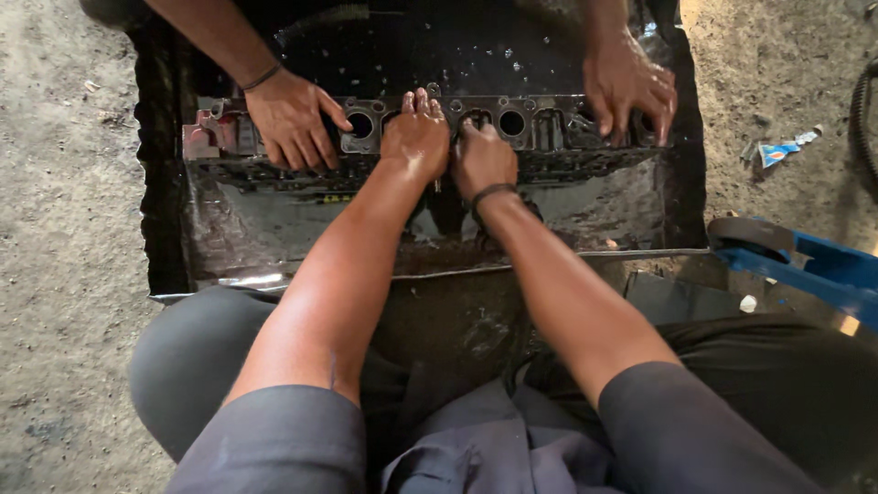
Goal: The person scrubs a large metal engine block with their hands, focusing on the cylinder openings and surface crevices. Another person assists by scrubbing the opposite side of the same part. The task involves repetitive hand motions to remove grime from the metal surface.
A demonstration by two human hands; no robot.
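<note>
1. A long, oily engine cylinder head (512, 128) is seen lying across a black metal tray (640, 220) on the dirt floor (55, 274).
2. The left hand (417, 137) is laid flat on the casting's middle, fingers together and extended, nothing gripped.
3. The right hand (482, 157) is curled just beside it, fingertips pressed at a port; whether anything is pinched cannot be told.
4. A co-worker's hands (291, 117) (629, 84) are pressed on the casting towards each end.
5. It is judged that slick surfaces call for firm, even pressure, with fingers kept clear of edges.
6. A blue wheeled tool (805, 261) stands near the tray.
</note>
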